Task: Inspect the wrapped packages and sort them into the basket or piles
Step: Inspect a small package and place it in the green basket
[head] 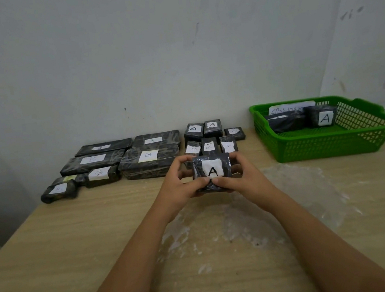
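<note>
Both hands hold one small black-wrapped package [211, 172] just above the wooden bench [53, 247], near the middle of the view. The left hand [179, 184] curls round its left side, fingers over the far top edge and thumb pressed on the near lower face. The right hand [237, 176] mirrors this on the right side, its thumb meeting the left thumb below the white label, which bears a hand-drawn letter A and faces the camera.

Behind the held package, against the wall, a cluster of small black packages [209, 135] stands in two rows; the back two show an A, and the labels on the nearer ones are too blurred to read with certainty. To the left lie large flat wrapped packages [149, 159], several marked B, stacked in low piles, with one long one at the back that seems to carry an A. Farther left, near the bench edge, sit three smaller dark bundles [79, 182] touching one another.

On the right of the bench stands a green plastic basket [332, 145] with mesh walls. Inside it are two black packages, one [321, 116] upright with an A label, the other [285, 122] lying beside it, and a white paper sign at the back wall of the basket. A sheet of crumpled clear plastic film [290, 197] lies on the bench beneath the forearms.
</note>
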{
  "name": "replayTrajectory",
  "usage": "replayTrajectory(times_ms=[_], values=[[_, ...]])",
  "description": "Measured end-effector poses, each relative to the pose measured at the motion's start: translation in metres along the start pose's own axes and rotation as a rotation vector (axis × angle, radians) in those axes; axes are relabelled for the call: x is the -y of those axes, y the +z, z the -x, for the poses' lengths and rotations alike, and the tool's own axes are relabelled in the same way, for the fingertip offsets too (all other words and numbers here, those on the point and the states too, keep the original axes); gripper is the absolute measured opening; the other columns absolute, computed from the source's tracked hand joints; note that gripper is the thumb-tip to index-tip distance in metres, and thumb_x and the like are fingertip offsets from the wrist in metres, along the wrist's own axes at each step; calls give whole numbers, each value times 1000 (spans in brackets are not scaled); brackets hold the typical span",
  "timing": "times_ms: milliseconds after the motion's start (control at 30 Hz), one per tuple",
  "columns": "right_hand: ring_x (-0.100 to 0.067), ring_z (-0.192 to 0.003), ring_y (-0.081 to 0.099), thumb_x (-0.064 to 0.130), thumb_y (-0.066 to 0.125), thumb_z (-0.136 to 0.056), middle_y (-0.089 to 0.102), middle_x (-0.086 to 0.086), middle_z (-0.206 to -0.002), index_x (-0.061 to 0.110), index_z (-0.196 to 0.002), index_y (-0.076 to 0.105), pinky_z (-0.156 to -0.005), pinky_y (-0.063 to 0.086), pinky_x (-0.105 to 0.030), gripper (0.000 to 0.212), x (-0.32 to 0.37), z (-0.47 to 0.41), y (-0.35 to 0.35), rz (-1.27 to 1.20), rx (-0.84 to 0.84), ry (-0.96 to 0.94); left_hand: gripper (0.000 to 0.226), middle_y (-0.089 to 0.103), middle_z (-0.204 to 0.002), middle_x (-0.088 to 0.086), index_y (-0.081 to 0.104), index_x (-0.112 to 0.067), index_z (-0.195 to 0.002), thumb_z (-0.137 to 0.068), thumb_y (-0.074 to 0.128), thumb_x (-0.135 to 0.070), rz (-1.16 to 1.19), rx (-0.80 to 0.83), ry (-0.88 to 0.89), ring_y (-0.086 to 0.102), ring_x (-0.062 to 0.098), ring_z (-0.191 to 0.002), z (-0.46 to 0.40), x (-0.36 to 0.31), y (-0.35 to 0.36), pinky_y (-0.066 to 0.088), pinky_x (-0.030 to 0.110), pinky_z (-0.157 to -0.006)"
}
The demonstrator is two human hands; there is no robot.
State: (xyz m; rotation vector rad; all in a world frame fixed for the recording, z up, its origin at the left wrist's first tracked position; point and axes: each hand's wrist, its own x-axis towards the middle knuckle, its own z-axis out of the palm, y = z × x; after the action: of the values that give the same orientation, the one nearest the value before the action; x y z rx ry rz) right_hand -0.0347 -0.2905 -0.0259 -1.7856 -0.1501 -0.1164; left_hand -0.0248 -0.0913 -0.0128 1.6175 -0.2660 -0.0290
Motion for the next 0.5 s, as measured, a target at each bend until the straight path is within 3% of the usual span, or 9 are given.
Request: replayTrajectory(times_ms=[67,233,333,500], values=[[-18,-99,70,26,89,-79,72,-2,-109,27,-123,57,-85,62,-40,55,-2,0,0,-17,-16,-10,51,68,-113,9,56,-29,-122,-85,80,-3,-16,12,8,70,4,-94,1,0,1,63,33,-73],[-16,-90,72,16,88,-79,74,-3,-101,19,-117,58,-73,61,-29,49,-1,0,3,-56,-51,-28,45,71,-112,8,56,-30,-124,-88,80,-15,11,40,-21,72,16,-99,-1,-2,-1,64,39,-77],[-17,-86,73,18,89,-78,74,-3,-96,18,-117,57,-74,63,-35,50,0,0,6,-33,-72,-35,35,74,-107,7,58,-33,-120,-90,76,-33,5,21,-26,73,19,-95,-3,-3,-2,62,53,-87],[-17,-92,73,23,89,-79,73,-1,-104,26,-119,56,-80,63,-41,52,-2,0,5,-41,-38,-20,47,72,-108,9,59,-34,-118,-75,77,-45,21,21,-22,72,21,-96,-1,-4,-2,59,54,-89]])
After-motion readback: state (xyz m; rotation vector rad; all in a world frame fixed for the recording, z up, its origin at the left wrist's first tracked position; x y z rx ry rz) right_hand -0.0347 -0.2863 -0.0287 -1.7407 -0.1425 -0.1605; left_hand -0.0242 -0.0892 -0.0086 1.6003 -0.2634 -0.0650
